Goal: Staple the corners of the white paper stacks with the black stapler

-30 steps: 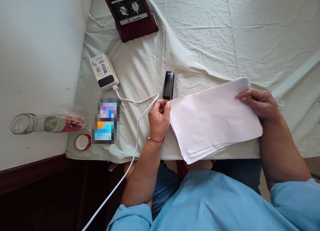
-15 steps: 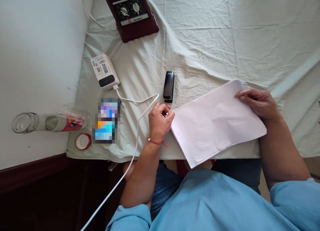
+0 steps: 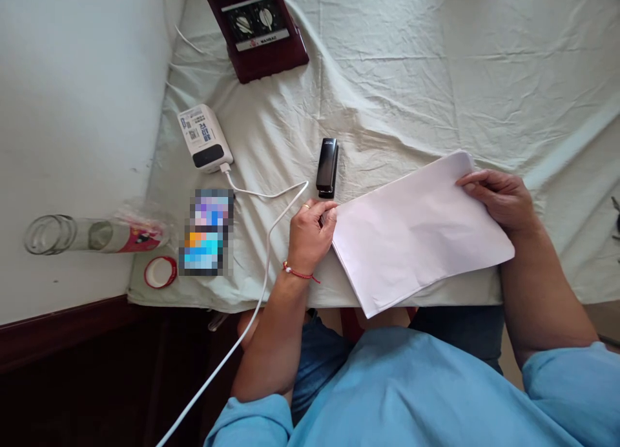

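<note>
A stack of white paper (image 3: 416, 234) lies slanted over the near part of the table, its lowest corner reaching past the cloth's edge. My left hand (image 3: 311, 235) pinches the upper left corner of the stack between thumb and fingers. At the upper right corner, my right hand (image 3: 501, 198) grips the sheets, thumb on top and the other fingers partly hidden. Just beyond my left hand stands a black stapler (image 3: 327, 167), apart from the paper.
To the left are a phone with a blurred screen (image 3: 207, 232), a white box-shaped device (image 3: 205, 138) with a white cable (image 3: 268, 259), a glass bottle (image 3: 97, 236) and a red-rimmed lid (image 3: 160, 272). A dark red appliance base with knobs (image 3: 264, 30) stands at the back on the pale tablecloth (image 3: 397, 79).
My left fingers have closed more flatly onto the paper's corner. The stack has shifted very slightly up and left, with my right hand still on it.
</note>
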